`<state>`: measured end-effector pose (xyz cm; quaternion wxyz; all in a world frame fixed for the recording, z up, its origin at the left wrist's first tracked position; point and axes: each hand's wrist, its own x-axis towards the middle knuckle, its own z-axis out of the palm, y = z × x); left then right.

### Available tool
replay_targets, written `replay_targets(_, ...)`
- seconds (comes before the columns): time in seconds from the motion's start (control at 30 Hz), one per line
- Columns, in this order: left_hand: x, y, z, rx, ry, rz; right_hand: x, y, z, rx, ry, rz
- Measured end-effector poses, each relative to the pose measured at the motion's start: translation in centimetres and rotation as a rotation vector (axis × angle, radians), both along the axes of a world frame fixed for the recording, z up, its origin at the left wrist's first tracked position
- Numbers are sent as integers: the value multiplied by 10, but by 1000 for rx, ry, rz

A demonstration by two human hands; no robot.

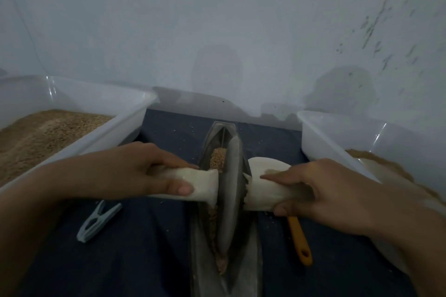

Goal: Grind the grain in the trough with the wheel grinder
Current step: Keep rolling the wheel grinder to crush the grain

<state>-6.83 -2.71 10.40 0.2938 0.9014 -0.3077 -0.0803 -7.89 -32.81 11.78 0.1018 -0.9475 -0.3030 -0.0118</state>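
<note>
A dark boat-shaped trough [251,258] lies lengthwise on a dark cloth at the centre. The grey wheel [230,190] of the grinder stands upright in its groove, with pale wooden handles sticking out on both sides. My left hand [135,171] grips the left handle [200,183]. My right hand [321,190] grips the right handle [263,190], index finger laid along it. Whole grain [218,158] sits in the trough beyond the wheel, and finer brown meal [221,264] lies in the groove nearer me.
A white tub [135,113] holding grain stands at the left, and another white tub [337,137] with brown meal at the right. A grey clothes peg [96,222] lies left of the trough. An orange-handled tool [300,239] lies right of it. A wall stands close behind.
</note>
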Motion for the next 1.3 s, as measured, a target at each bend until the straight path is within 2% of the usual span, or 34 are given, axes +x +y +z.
replay_targets(0.1, 6, -5, -8, 59, -130, 147, 11, 6, -13, 8, -156, -95)
replay_targets(0.23, 16, -12, -29, 248, -611, 285, 32, 15, -30, 3, -363, -157)
replay_targets(0.3, 19, -14, -32, 254, -701, 312, 35, 16, -32, 10, -385, -155)
replay_targets(0.37, 19, -13, -29, 199, -624, 288, 34, 15, -31, 34, -357, -147)
replay_targets(0.47, 10, -7, -18, 77, -359, 235, 27, 10, -24, -3, -279, -111)
replay_targets(0.57, 3, -2, -5, 66, -137, 120, 15, 3, -11, 28, -134, -31)
replay_targets(0.67, -2, -1, 2, 37, -6, 23, 2, 0, 1, 20, -16, 15)
replay_targets(0.77, -2, -2, 1, 40, -8, 41, -1, 2, -1, 12, -27, -3)
replay_targets(0.87, 5, -7, -7, 71, -97, 171, 10, 9, -13, 27, -172, -100)
replay_targets(0.97, 12, -10, -19, 143, -306, 294, 24, 18, -27, 17, -352, -141)
replay_targets(1.07, 19, -13, -27, 224, -529, 328, 30, 21, -32, 6, -417, -159)
replay_targets(1.13, 18, -11, -26, 184, -487, 320, 29, 20, -30, -4, -396, -144)
replay_targets(1.3, 3, -2, -7, 52, -129, 157, 11, 10, -10, -2, -185, -52)
